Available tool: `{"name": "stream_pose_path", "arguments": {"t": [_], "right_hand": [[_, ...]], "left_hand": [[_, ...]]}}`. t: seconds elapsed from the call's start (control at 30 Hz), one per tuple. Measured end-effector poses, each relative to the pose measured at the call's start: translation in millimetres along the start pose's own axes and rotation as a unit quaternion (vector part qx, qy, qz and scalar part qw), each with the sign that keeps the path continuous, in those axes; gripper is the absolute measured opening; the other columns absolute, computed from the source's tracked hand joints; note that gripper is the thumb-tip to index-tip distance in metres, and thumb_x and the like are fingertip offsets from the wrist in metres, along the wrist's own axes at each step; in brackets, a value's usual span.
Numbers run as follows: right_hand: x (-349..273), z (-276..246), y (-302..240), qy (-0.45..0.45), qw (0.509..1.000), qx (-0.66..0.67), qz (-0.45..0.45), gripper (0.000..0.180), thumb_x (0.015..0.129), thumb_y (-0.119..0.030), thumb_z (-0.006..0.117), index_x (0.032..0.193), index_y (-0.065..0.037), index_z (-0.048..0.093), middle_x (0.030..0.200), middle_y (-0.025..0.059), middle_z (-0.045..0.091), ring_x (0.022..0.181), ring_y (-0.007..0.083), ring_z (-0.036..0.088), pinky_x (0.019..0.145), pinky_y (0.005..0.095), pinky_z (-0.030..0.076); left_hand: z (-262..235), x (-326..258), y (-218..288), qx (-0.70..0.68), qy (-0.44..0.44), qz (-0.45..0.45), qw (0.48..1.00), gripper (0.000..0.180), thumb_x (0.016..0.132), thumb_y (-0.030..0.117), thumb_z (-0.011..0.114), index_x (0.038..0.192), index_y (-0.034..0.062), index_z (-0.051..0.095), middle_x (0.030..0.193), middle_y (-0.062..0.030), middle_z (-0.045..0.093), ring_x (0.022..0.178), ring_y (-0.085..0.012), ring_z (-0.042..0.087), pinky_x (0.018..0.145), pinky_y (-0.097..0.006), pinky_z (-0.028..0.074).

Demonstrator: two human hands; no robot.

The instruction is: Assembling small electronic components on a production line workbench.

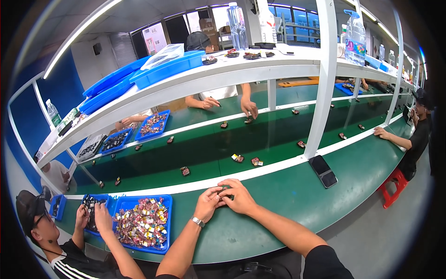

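While the large blue tray (169, 221) holds a heap of small coloured parts (141, 221) on the green counter (265, 235), the left hand (207, 202) and right hand (240, 198) meet near its right side, each grip narrow around a small dark piece (223, 193), mostly hidden. Farther right of the tray lies a phone (322, 171).

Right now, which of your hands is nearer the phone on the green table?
Right. The right hand is to the left of the phone, not touching it; the left hand is farther left.
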State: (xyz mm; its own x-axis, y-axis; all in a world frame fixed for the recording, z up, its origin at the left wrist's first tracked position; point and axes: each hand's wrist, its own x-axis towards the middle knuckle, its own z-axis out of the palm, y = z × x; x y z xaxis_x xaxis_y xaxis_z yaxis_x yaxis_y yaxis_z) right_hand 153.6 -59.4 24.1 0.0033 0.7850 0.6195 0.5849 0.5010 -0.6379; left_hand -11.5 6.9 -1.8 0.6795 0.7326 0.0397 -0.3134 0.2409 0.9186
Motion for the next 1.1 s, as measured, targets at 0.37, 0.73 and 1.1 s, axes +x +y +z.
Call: {"name": "stream_pose_path", "arguments": {"t": [0.37, 0.73, 1.1], "right_hand": [[-1, -8, -9, 0.012, 0.997, -0.065, -0.029, 0.014, 0.076, -0.005, 0.069, 0.09, -0.005, 0.066, 0.109, 0.0077, 0.059, 0.103, 0.0256, 0.057, 0.079, 0.0349, 0.053], [1, -11, -14, 0.008, 0.986, -0.137, -0.095, 0.014, 0.075, -0.005, 0.066, 0.089, -0.006, 0.064, 0.1, 0.0046, 0.058, 0.097, 0.0228, 0.058, 0.072, 0.0343, 0.055], [-4, -3, -8, -0.001, 0.975, -0.204, -0.085, 0.014, 0.073, -0.007, 0.063, 0.088, -0.007, 0.063, 0.096, 0.0017, 0.058, 0.092, 0.02, 0.058, 0.065, 0.0332, 0.055]], "left_hand": [[6, 3, 3, -0.003, 0.012, -0.009, 1.0, 0.033, 0.097, 0.007, 0.053, 0.127, -0.0025, 0.046, 0.111, -0.0138, 0.064, 0.1, -0.0213, 0.065, 0.087, -0.035, 0.057], [4, 2, 6, 0.0, 0.005, -0.016, 1.0, 0.032, 0.098, 0.005, 0.049, 0.129, -0.0035, 0.046, 0.113, -0.014, 0.064, 0.099, -0.0193, 0.065, 0.085, -0.031, 0.057], [7, 0, 4, 0.012, 0.011, -0.015, 1.0, 0.03, 0.098, 0.004, 0.048, 0.128, -0.0025, 0.047, 0.111, -0.0127, 0.064, 0.097, -0.0188, 0.065, 0.084, -0.031, 0.058]]}}
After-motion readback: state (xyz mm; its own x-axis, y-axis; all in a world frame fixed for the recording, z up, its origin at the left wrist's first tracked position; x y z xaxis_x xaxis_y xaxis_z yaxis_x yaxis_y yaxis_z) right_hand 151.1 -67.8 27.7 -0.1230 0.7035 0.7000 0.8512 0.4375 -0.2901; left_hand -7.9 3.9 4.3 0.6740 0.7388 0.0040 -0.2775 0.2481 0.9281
